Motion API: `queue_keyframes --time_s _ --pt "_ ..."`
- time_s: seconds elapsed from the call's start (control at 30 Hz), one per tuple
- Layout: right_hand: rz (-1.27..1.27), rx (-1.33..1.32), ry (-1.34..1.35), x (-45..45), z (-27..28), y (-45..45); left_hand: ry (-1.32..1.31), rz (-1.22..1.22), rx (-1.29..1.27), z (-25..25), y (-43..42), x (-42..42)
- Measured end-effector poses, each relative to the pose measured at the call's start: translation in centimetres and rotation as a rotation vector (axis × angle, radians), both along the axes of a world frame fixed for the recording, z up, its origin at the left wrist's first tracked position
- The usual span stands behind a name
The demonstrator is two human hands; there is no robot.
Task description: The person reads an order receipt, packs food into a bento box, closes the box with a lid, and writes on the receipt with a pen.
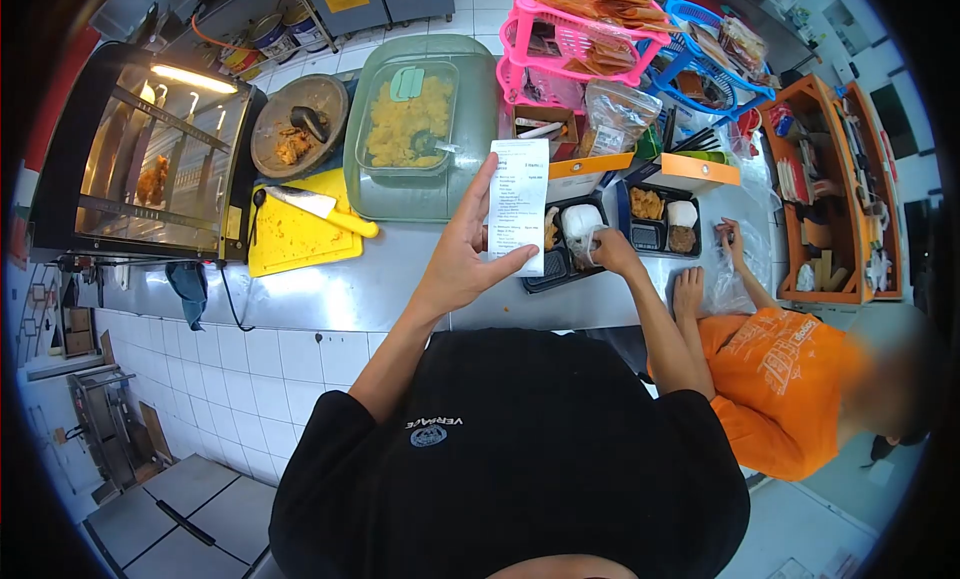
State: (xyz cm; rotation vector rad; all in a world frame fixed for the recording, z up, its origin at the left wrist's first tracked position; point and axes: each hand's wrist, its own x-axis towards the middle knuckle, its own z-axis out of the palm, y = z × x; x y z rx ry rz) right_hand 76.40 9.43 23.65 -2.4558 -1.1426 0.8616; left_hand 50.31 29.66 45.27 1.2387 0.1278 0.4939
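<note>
My left hand [460, 254] holds up a long printed receipt [520, 204], gripped along its edge with the thumb across the front. Behind it lies an open black meal box [545, 283], partly covered by the receipt, with a white rice portion [580, 217] and some fried food inside. Over this box, my right hand [612, 253] pinches what looks like a small clear plastic bag [579, 245]. To the right sits a second open meal box [648, 241] with fried pieces [647, 204], white rice [682, 214] and a brown portion [682, 240].
A person in an orange shirt [770, 369] leans on the counter at right, hands near clear plastic [728, 291]. A knife [305, 201] rests on a yellow cutting board [290, 234]. Beyond are a mortar [335, 119], a green tub [470, 199], pink baskets [515, 29] and a glass warmer [225, 159].
</note>
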Motion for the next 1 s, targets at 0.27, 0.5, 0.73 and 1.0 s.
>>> queue_keyframes --time_s 0.27,0.5,0.73,1.0 --pt "0.024 0.039 -0.163 -1.1 -0.8 0.3 0.032 -0.009 -0.028 0.0 0.1 -0.1" --pt "0.021 0.081 -0.101 -1.4 -0.9 -0.1 0.021 0.002 -0.038 -0.2 0.3 -0.4" --pt "0.022 0.011 -0.013 -0.8 -0.4 0.3 0.021 -0.001 -0.018 -0.4 0.3 -0.3" --pt "-0.014 0.160 0.095 0.6 -1.1 -0.8 0.027 -0.001 -0.054 -0.3 0.2 -0.5"
